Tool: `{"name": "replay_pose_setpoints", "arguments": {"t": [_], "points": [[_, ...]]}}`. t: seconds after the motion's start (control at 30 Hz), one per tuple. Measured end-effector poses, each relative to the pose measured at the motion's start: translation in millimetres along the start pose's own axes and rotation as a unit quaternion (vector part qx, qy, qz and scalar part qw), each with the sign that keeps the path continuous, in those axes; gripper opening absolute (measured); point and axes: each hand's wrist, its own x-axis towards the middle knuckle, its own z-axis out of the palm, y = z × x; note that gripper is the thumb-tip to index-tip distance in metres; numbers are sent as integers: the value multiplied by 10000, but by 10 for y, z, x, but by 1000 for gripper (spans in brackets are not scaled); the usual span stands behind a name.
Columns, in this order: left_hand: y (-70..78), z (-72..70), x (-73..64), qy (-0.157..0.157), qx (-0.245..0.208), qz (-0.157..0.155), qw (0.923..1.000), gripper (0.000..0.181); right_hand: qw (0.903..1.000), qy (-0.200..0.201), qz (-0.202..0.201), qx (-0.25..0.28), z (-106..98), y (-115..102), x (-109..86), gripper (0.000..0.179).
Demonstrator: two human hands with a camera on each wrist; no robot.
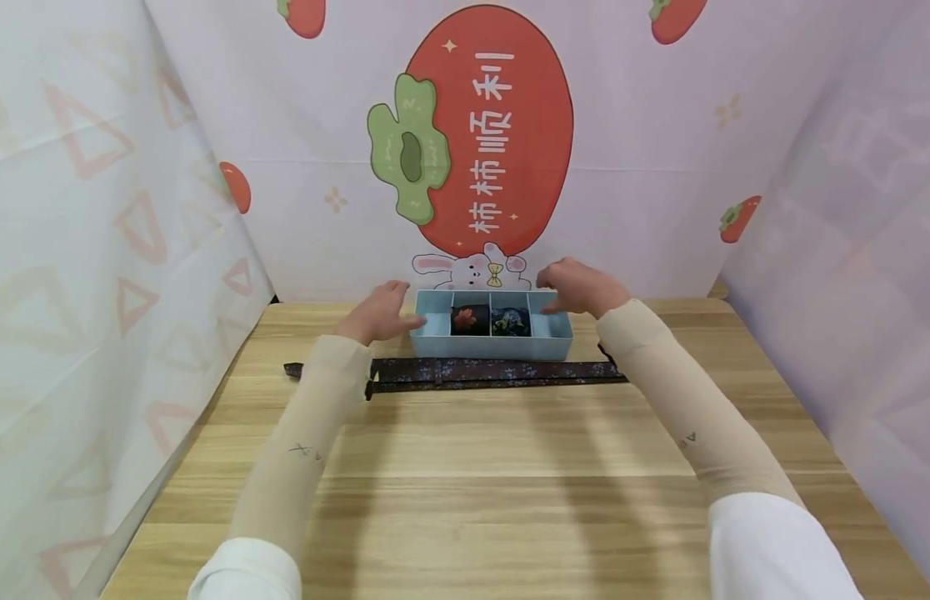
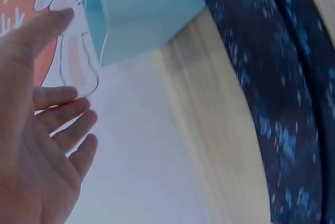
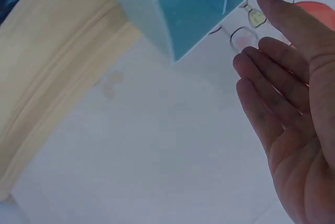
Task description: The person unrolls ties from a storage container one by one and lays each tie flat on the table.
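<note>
A light blue divided box (image 1: 491,347) stands at the back of the table. Its two middle compartments hold dark rolled fabric pieces: one roll (image 1: 469,320) with a red flower, the other roll (image 1: 510,322) with a bluish pattern. The end compartments look bare. By the box's left end is my left hand (image 1: 377,315), thumb spread and fingers relaxed; the left wrist view shows its palm beside the box with nothing in it. My right hand (image 1: 581,287) is at the right end, likewise holding nothing. In front of the box lies a dark necktie (image 1: 502,372) with small blue flowers, stretched sideways.
The wooden table (image 1: 465,483) reaches toward me from the box. Close behind the box hangs a white cloth backdrop (image 1: 645,208) printed with persimmons and a rabbit. Cloth walls (image 1: 82,250) flank the table on both sides.
</note>
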Motion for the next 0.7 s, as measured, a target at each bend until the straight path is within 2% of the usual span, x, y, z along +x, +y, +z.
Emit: {"name": "replay_pose_setpoints", "arguments": {"t": [0.13, 0.3, 0.47, 0.7], "points": [[64, 159, 122, 41, -90, 128, 9999, 101, 9998, -123, -117, -103, 22, -122, 186, 49], [93, 367, 245, 210, 64, 235, 9995, 106, 9992, -360, 182, -82, 65, -242, 363, 55], [210, 438, 191, 301, 643, 251, 9972, 102, 9968, -710, 355, -48, 104, -313, 467, 57], [200, 603, 227, 582, 1020, 104, 9930, 102, 9922, -1148, 422, -258, 173, -371, 556, 56]]}}
